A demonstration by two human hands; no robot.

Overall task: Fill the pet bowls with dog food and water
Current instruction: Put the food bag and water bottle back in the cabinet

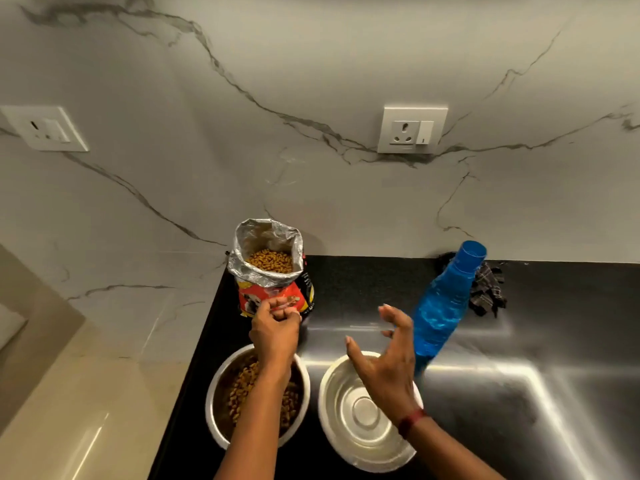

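Water step begins: left hand (pixel 275 327) pinches the red foil kibble bag (pixel 268 293), open right hand (pixel 388 362) must grasp the adjacent blue plastic bottle (pixel 440 306).

White veined marble wall (pixel 329 64), left socket (pixel 45 128), right socket (pixel 412 129); black counter (pixel 363 282) far, steel sink (pixel 519 393) near right.

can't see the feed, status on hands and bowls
Left hand grips food bag. Right hand open beside blue bottle. Left bowl has kibble, right bowl looks empty. Nothing in the way.
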